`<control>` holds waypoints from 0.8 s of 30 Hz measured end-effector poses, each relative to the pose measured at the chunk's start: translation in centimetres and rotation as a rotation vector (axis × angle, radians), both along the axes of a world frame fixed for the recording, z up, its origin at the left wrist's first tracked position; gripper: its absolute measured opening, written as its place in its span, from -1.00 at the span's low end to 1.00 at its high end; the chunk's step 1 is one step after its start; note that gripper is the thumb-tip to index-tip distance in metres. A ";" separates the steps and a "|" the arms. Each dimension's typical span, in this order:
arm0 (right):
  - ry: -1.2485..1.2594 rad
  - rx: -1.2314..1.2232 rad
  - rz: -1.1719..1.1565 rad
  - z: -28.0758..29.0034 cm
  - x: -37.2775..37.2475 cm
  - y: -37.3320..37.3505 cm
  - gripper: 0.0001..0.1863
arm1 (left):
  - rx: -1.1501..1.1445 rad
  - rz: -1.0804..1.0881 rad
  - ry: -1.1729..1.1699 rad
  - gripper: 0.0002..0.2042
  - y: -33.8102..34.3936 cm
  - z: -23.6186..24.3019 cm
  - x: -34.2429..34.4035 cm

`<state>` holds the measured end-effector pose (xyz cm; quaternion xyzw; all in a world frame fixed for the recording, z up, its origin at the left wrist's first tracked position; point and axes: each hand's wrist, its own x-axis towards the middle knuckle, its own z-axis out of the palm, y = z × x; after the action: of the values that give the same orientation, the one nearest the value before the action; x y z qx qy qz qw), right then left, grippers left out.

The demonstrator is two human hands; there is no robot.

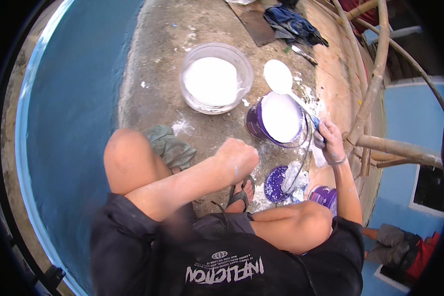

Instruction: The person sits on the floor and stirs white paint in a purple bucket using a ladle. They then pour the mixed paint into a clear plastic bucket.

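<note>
My right hand (330, 141) is closed around the blue handle of a large spoon (278, 77). Its white, rounded head is held over the far rim of a purple bucket (254, 120) filled with white material. My left hand (237, 157) is a fist in front of the bucket, its fingers turned away, so anything inside them is hidden. Beyond it to the left stands a clear round tub (244, 72) with a heap of white material in it. A thin wire bail (308, 139) arcs from the bucket close to my right hand.
A purple lid (276, 184) with crumpled clear plastic (294, 176) lies by my foot, near a second purple container (324, 197). A greenish cloth (169, 147) rests by my knee. Bamboo poles (375, 84) stand at right, a blue wall (74, 123) at left. Another person (404, 246) is at far right.
</note>
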<state>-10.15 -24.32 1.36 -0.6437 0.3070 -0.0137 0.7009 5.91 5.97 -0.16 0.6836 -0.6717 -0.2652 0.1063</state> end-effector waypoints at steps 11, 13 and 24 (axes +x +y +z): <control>0.448 -1.500 0.609 -4.2 0.7 0.3 -0.75 | 0.044 0.973 0.836 -0.25 -9.6 -12.4 -2.9; 0.468 -1.462 0.607 -6.3 3.3 0.7 -0.73 | -0.020 0.993 0.958 -0.13 -10.7 -15.0 -3.3; 0.294 -0.852 0.539 -9.2 5.0 0.3 -0.65 | -0.051 0.833 1.216 0.18 -11.5 -19.6 -4.0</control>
<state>-5.19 -24.05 -7.85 -0.9229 0.1930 0.1338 0.3051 1.92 -5.57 -19.75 0.6115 -0.1846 -0.5191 0.5679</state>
